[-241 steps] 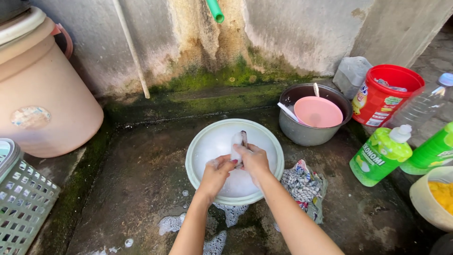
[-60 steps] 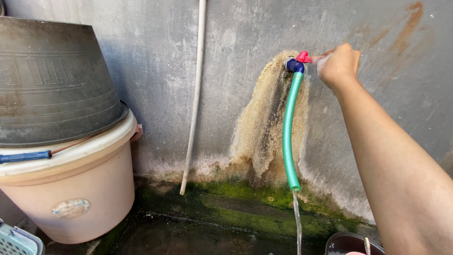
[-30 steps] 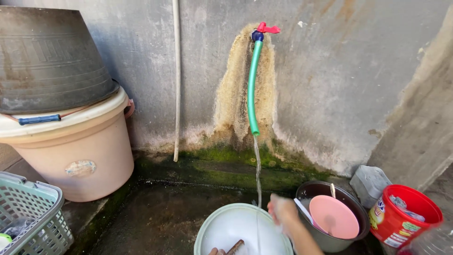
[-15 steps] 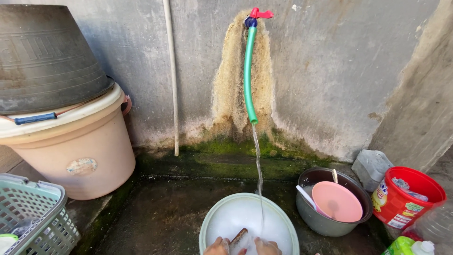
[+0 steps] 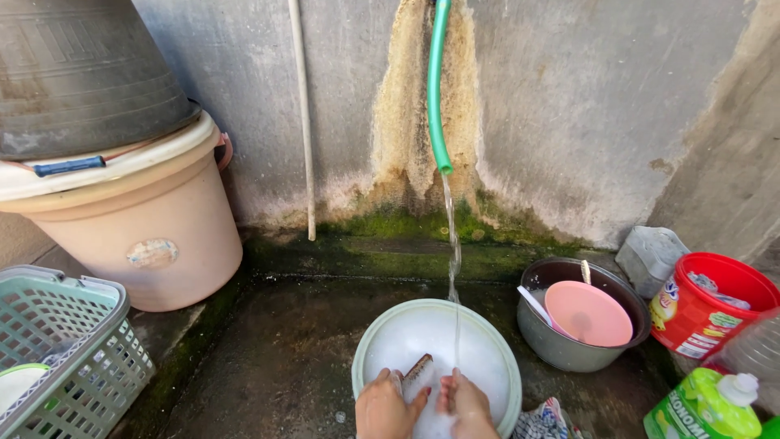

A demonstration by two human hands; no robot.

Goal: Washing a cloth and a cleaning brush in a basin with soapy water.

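Whereas half a second ago the tap at the top of the green hose (image 5: pixel 437 89) was in the head view, the view has now dipped so that the tap is cut off and both hands show more fully at the bottom edge. The left hand (image 5: pixel 386 409) and the right hand (image 5: pixel 467 405) are over the near side of the pale green basin (image 5: pixel 366 358), which is full of white suds; the left hand's fingers are curled on a dark, soapy utensil (image 5: pixel 417 374), while the right hand lies just beside it, and whether it grips anything cannot be told. A thin stream of water (image 5: pixel 453 252) falls from the hose into the basin. Right of the basin stands a grey metal pot (image 5: pixel 561 345) holding a pink plate (image 5: pixel 588 313); farther right are a red tub (image 5: pixel 705 305) and a green bottle (image 5: pixel 705 410). Left of the basin are a beige bucket (image 5: pixel 154 236) and a green mesh basket (image 5: pixel 69 349). The floor (image 5: pixel 276 358) is wet dark concrete, the wall (image 5: pixel 585 106) behind it grey, stained and mossy at its foot.
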